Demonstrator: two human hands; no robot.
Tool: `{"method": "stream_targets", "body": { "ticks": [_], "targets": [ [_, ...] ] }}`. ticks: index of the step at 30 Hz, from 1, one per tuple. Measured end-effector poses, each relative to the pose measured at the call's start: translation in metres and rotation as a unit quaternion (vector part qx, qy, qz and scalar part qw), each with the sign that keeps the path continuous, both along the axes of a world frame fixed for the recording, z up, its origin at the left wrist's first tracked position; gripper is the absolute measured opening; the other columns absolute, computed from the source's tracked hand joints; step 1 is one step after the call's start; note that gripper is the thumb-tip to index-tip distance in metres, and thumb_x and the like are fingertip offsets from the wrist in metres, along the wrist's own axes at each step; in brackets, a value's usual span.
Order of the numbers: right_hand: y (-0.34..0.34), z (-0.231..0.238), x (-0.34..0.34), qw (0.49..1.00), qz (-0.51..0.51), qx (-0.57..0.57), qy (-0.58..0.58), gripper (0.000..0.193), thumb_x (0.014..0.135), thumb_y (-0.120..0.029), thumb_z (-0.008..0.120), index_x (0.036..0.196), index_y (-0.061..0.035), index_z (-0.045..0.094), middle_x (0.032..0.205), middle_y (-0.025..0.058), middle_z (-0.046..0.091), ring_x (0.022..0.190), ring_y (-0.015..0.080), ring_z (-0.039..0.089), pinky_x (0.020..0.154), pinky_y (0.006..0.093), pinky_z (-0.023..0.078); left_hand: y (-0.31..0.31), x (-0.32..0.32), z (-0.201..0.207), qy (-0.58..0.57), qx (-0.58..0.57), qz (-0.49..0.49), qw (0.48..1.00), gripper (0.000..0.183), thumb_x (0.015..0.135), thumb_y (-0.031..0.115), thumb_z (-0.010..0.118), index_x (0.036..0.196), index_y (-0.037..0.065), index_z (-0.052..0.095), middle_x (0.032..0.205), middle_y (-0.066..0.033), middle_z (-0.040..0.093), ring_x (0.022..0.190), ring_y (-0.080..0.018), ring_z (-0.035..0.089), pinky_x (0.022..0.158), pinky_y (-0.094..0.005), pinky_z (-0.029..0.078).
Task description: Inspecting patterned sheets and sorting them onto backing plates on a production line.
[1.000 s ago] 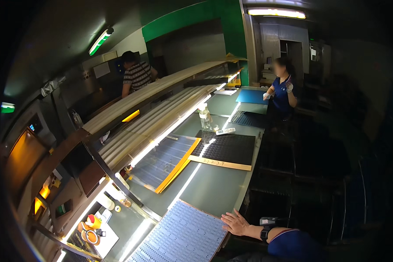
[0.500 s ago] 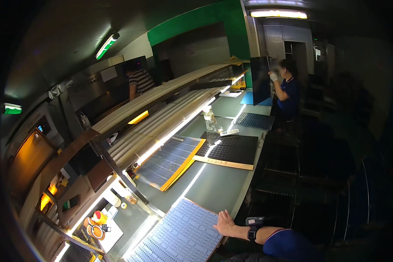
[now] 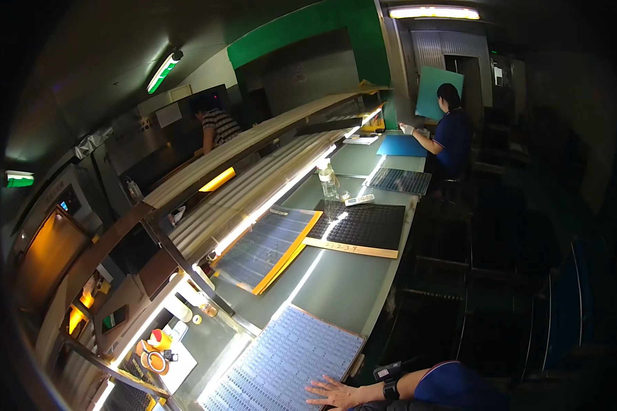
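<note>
A pale blue flat panel (image 3: 291, 363), covered in rows of small dark patterns and edged in brown, lies on the near end of the long grey-green table. My right hand (image 3: 332, 393) rests on its near right part, palm down, with fingers spread and nothing held. The arm comes in from the lower right in a blue sleeve, with a dark device (image 3: 389, 372) strapped at the wrist. My left hand does not show.
Beyond the panel lie a film sheet with yellow edges (image 3: 264, 250), a black sheet with a wooden strip (image 3: 363, 229) and a clear bottle (image 3: 328, 179). Shelving (image 3: 253, 164) with bright tubes runs along the left. A co-worker (image 3: 452, 140) sits at the far end.
My right hand has moved from the panel's right edge down and left onto its surface, fingers spreading. The panel's right corner has shifted slightly right. The far co-worker no longer holds up a dark sheet.
</note>
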State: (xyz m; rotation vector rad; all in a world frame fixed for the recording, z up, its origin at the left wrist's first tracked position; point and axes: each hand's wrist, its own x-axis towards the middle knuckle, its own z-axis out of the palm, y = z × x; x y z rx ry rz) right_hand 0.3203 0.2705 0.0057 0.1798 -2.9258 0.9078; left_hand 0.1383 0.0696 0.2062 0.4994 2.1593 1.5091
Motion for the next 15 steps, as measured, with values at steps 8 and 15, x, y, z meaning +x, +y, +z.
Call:
{"method": "stream_targets", "body": {
  "ticks": [8, 15],
  "targets": [
    [-0.004, 0.013, -0.001, 0.997, 0.027, -0.034, -0.070, 0.069, 0.076, -0.060, 0.052, 0.134, -0.0232, 0.040, 0.142, 0.0223, 0.022, 0.131, 0.0446, 0.011, 0.100, 0.0661, 0.008, -0.016, 0.004, 0.001, -0.012, 0.001, 0.006, 1.000, 0.055, 0.076, 0.015, 0.057, 0.126, -0.003, 0.043, 0.123, -0.0180, 0.049, 0.108, -0.0249, 0.052, 0.087, -0.0343, 0.045],
    [0.000, 0.008, 0.000, 0.996, 0.022, -0.013, -0.086, 0.072, 0.073, -0.058, 0.056, 0.134, -0.0242, 0.039, 0.142, 0.0229, 0.021, 0.131, 0.0448, 0.011, 0.100, 0.0664, 0.007, -0.027, 0.011, 0.000, -0.023, 0.008, 0.006, 1.000, 0.055, 0.075, 0.013, 0.057, 0.126, -0.004, 0.043, 0.122, -0.0181, 0.050, 0.107, -0.0241, 0.053, 0.086, -0.0338, 0.046]
  ]
}}
